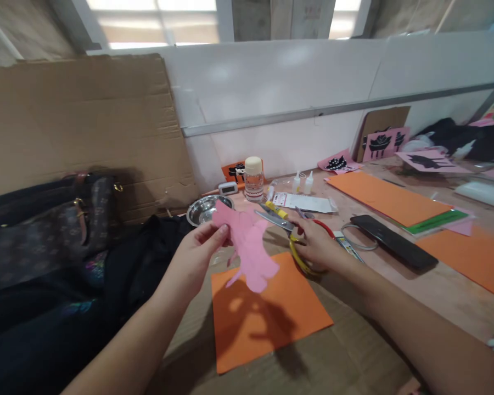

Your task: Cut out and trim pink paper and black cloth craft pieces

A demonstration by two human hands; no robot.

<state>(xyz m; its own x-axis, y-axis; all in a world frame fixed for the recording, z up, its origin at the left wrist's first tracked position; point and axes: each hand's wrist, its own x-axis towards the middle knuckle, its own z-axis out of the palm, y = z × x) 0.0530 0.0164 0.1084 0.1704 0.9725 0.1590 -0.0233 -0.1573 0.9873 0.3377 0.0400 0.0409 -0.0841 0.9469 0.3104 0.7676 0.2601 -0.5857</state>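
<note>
My left hand [208, 241] pinches a pink paper cutout [251, 247] between thumb and fingers, with the paper in the air. It has a wavy, scalloped outline and a thin strip hanging at its lower left. My right hand [315, 241] is closed around the yellow handles of a pair of scissors [276, 219], whose blades point left toward the paper's upper right edge. Whether the blades touch the paper I cannot tell. Below both hands lies an orange sheet [267, 323], crossed by their shadow.
A steel bowl [201, 207], a lidded jar [254, 184] and small white bottles [308, 184] stand behind. To the right are a black phone [395, 241], a cable [360, 245] and more orange sheets [391, 195]. Dark cloth [144, 274] and a brown bag [57, 225] sit at left.
</note>
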